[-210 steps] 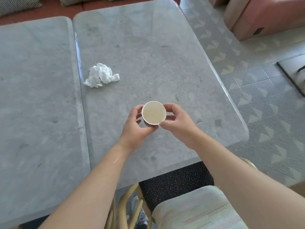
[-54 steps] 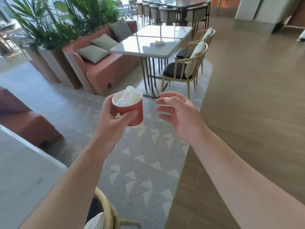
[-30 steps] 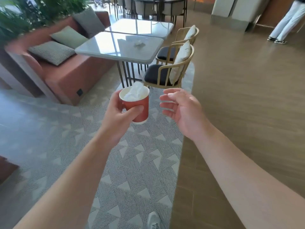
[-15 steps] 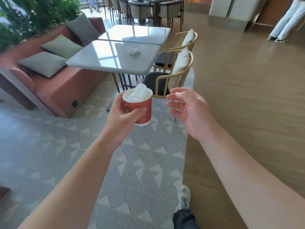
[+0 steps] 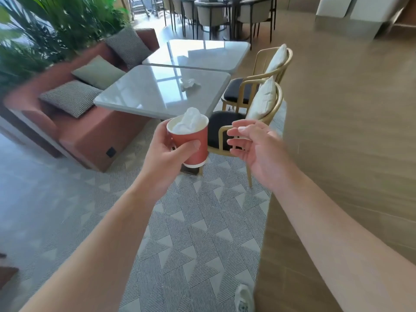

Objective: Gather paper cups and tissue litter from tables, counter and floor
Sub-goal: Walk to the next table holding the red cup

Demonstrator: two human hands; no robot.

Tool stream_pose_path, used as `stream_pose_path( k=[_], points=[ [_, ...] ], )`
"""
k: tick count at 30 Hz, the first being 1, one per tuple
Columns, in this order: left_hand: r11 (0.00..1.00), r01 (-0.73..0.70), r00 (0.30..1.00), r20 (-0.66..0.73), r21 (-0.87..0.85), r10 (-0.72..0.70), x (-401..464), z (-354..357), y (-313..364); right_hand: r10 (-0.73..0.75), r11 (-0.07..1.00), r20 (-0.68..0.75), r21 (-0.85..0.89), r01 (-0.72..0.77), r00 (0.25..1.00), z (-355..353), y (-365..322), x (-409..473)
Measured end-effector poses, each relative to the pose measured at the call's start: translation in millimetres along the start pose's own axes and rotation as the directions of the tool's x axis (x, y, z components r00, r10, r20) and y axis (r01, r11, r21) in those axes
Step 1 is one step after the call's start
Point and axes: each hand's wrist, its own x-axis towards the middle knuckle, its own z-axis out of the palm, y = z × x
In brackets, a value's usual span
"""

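Ahead, in the upper middle of the frame, stands the grey table (image 5: 157, 95), its near corner just above the hands, with a second table (image 5: 202, 52) butted against its far edge. Two cane chairs (image 5: 254, 109) line its right side, a red sofa (image 5: 90, 131) its left. On the nearer table, toward the right edge, lies a crumpled tissue (image 5: 188, 83), above and beyond both hands, well apart from them; it is a shapeless wad with no clear long axis. The left hand (image 5: 166, 158) is wrapped round a red paper cup (image 5: 191, 143), held upright at frame centre with white tissue (image 5: 190, 121) heaped past its rim. The right hand (image 5: 254, 152) holds nothing, fingers loosely spread just right of the cup. Being free and on the tissue's side, the right hand looks the likelier one to reach, probably past the nearer chair.
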Motion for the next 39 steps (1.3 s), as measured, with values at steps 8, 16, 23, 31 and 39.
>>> stream_pose_path(
  k=[8, 16, 23, 31, 39],
  points=[
    [0.999, 0.024, 0.997, -0.068, -0.032, -0.026, 68, 4, -12, 0.035, 0.999, 0.030, -0.016, -0.035, 0.999, -4, -23, 78],
    [0.996, 0.041, 0.984, -0.170, -0.081, -0.054, 137, -28, -37, 0.078, 0.997, 0.062, -0.032, -0.076, 0.995, 21, -9, 159],
    [0.992, 0.078, 0.987, -0.135, -0.098, -0.090, 242, -66, -76, 0.079, 0.994, 0.027, -0.080, -0.077, 0.996, 64, 9, 263],
    [0.991, 0.097, 0.991, -0.083, -0.097, -0.105, 383, -123, -82, 0.018, 0.972, -0.018, -0.234, -0.022, 1.000, 142, 11, 393],
    [0.996, 0.091, 0.993, -0.077, -0.025, -0.092, 472, -161, -100, -0.003, 0.937, -0.061, -0.348, -0.019, 0.998, 169, 26, 482]
  ],
)
